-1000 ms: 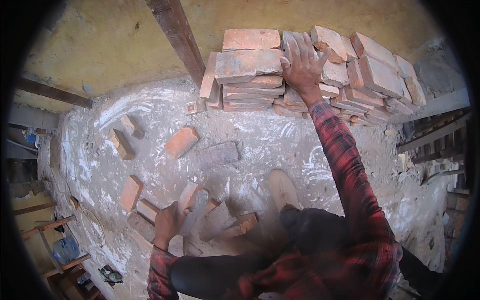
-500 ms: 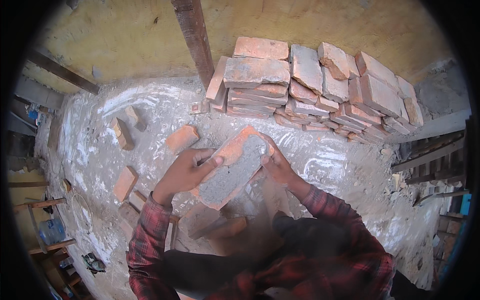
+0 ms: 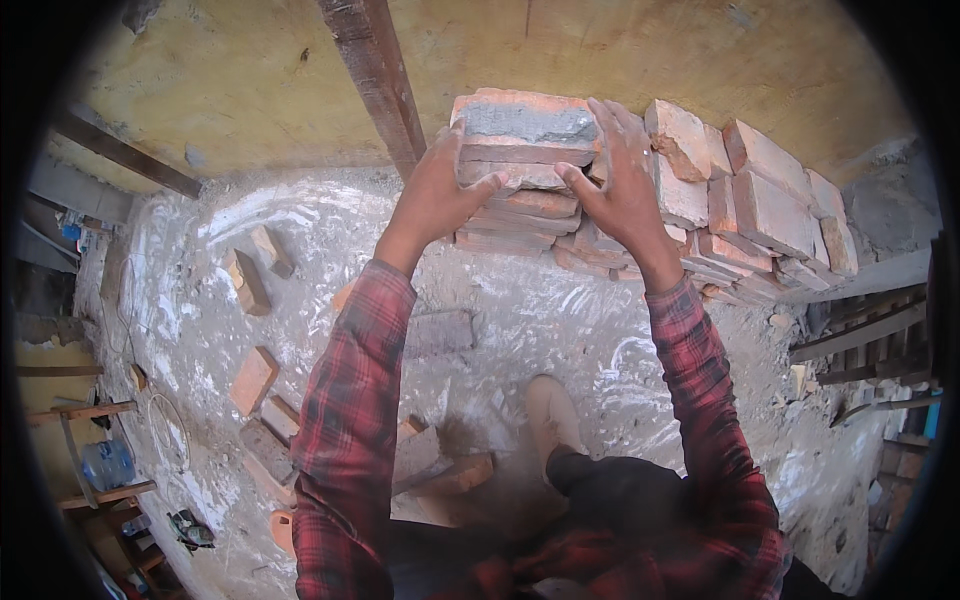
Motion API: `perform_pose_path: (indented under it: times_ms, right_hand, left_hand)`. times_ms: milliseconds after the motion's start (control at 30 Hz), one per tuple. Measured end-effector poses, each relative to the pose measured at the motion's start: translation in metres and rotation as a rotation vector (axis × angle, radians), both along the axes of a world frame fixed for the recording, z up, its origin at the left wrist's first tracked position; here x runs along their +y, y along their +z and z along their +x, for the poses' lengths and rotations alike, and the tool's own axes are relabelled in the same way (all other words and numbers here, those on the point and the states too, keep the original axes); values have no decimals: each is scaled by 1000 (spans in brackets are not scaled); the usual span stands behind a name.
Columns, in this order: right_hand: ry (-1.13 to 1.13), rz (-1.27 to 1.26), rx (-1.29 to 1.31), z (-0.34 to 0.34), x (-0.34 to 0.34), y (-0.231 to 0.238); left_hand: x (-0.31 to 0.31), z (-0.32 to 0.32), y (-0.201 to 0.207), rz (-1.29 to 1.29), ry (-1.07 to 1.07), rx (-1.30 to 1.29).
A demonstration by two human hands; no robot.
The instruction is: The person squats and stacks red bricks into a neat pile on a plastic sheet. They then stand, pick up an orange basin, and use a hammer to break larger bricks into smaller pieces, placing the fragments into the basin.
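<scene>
In the head view, my left hand [image 3: 437, 195] and right hand [image 3: 622, 175] pinch the mortar-smeared brick [image 3: 525, 122] by its ends, a grip likely meant to share its weight. It is atop the stack's [image 3: 765, 210] left end; I cannot tell whether it bears fully. The yellow wall [image 3: 600, 50] bounds it behind, the wooden post [image 3: 375, 85] leftward; floor [image 3: 540, 320] stretches toward my shoe [image 3: 553, 415].

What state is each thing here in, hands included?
Grey-smeared brick: held at the left part of the brick stack
Left hand: gripping the brick's left end
Right hand: gripping its right end
Brick stack: piled unevenly along the yellow wall
Loose bricks: scattered on the floor
Floor: dusty, streaked white
</scene>
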State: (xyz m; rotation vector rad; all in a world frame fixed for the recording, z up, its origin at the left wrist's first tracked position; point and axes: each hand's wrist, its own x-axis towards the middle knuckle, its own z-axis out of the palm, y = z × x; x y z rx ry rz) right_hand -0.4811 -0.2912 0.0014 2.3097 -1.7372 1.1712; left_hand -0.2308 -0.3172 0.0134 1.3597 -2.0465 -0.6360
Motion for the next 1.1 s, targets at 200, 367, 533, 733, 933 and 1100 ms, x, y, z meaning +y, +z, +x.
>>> perform_pose_path:
  times_ms: [200,367,533,733,933,1100]
  right_hand:
    - [120,-139,618,30,-80,-7]
    - [88,-261,646,27,-91,-13]
    - [-18,-286,649,24,-109,-11]
    - [-174,-499,686,27,-142,24]
    - [109,-314,720,47,-139,13]
    - [-86,-93,775,59,-137,13]
  left_hand:
    - [38,37,-35,-65,41,0]
    - [143,148,-56,121,42,-301]
    - [266,242,-73,448,319,-267]
    - [334,257,-93,515,414,-39]
    - [340,267,-75,481,448,-21]
    - [355,274,-72,513,518,24]
